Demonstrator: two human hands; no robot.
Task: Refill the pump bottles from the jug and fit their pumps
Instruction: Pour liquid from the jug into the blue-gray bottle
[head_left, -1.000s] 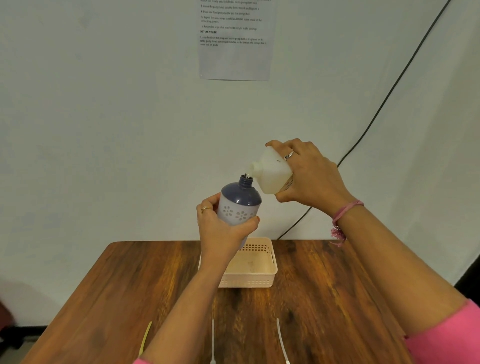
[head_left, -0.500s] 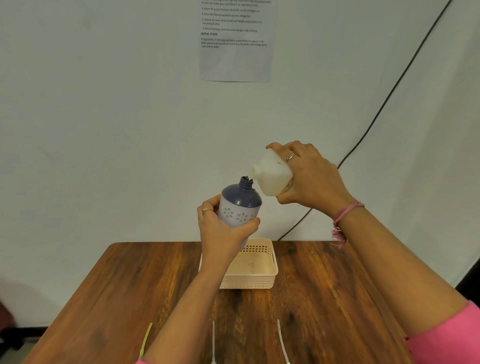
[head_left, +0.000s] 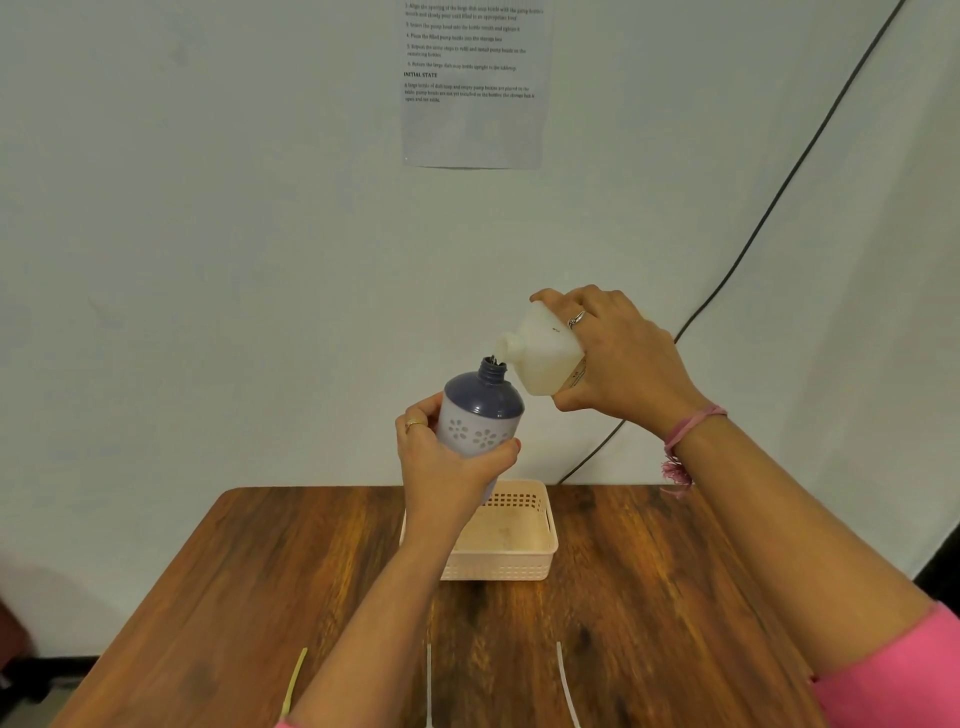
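A purple pump bottle (head_left: 480, 410) with a pale flower pattern and an open neck is held up above the table in my left hand (head_left: 447, 457), roughly upright and leaning slightly right. My right hand (head_left: 618, 358) grips a white jug (head_left: 545, 358) tipped over to the left, its spout right at the bottle's open mouth. No pump sits on the bottle. Three thin dip tubes lie at the near table edge: a yellow one (head_left: 294, 680) and two white ones (head_left: 429, 686) (head_left: 567, 686); their pump heads are out of view.
A pale peach plastic basket (head_left: 524, 564) stands on the wooden table (head_left: 675, 597) near its far edge, below my left hand. A white wall with a printed sheet (head_left: 470, 83) rises behind; a black cable (head_left: 769, 208) runs down it diagonally on the right.
Both hands with the bottle and the tipped jug sit slightly lower in the view; their pose relative to each other is unchanged.
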